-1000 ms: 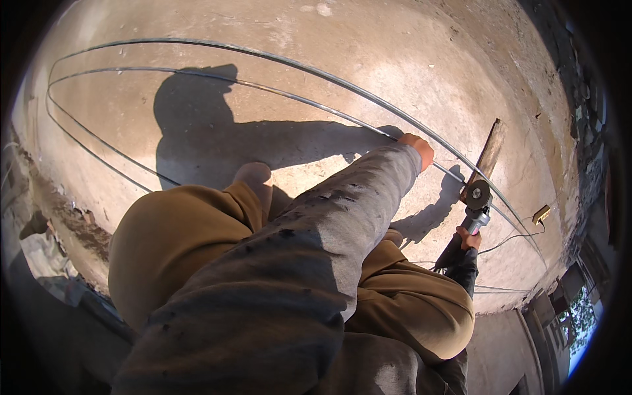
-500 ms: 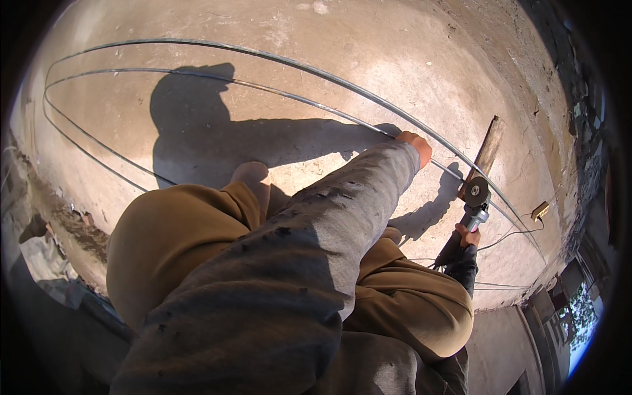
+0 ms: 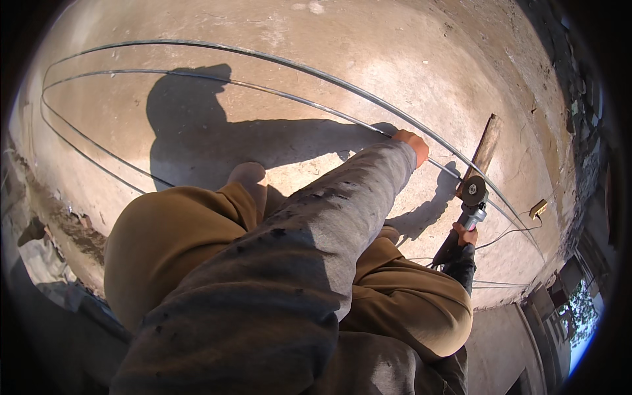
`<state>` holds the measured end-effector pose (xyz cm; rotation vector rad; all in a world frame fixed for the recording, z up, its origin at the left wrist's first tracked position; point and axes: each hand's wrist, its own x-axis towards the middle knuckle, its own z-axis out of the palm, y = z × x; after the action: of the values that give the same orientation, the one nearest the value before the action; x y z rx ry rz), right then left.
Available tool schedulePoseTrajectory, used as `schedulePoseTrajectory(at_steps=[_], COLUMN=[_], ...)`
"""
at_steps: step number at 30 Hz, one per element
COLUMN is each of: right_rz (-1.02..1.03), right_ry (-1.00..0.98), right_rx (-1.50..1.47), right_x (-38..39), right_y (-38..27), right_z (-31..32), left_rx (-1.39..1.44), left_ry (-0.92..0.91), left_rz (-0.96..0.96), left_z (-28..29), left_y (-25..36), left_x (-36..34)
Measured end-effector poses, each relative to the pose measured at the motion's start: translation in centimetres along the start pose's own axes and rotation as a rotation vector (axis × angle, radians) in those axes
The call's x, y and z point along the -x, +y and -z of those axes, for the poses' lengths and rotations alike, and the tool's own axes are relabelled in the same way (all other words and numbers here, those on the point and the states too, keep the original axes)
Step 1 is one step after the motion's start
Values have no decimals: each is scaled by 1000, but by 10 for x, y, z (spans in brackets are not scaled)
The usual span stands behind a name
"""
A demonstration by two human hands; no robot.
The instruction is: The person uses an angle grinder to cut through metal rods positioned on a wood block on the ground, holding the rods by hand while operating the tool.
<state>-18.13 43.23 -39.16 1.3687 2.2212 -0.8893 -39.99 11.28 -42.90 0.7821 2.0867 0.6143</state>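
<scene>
My left arm stretches across the view, and my left hand is closed around a long thin metal rod. That rod bends round at the far left. Its right end runs toward a wooden block on the ground. My right hand is wrapped round the body of an angle grinder. The grinder's dark disc is up against the near end of the wood, beside the rods; whether it touches metal I cannot tell.
Another bent rod curves past beyond my left hand and crosses the wood. A yellowish socket box with a cord lies at the right. My bent knees are close below my arm. Rubble lines the right edge.
Almost nothing differs. The whole view has shifted very slightly; both hands keep their hold and the grinder stays beside the wood.
</scene>
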Motion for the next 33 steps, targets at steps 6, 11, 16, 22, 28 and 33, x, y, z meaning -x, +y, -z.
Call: schedulePoseTrajectory(at_steps=[6,11,16,22,28,33], right_rz=[1,24,27,39,16,4], right_ry=[42,13,43,31,41,30], right_rx=[22,16,-41,78,69,-52], right_x=[5,5,-2,4,0,5], right_y=[-14,-3,9,-6,5,-10], right_z=[-1,-3,-4,0,1,-7], left_rx=[-2,3,-11,-5,-7,-28], left_ry=[1,17,-16,-1,-3,-5], left_rz=[3,2,3,10,-9,14], left_z=[5,1,3,4,2,-2], left_y=[4,0,4,3,4,2], left_x=[4,2,0,3,-1,-1])
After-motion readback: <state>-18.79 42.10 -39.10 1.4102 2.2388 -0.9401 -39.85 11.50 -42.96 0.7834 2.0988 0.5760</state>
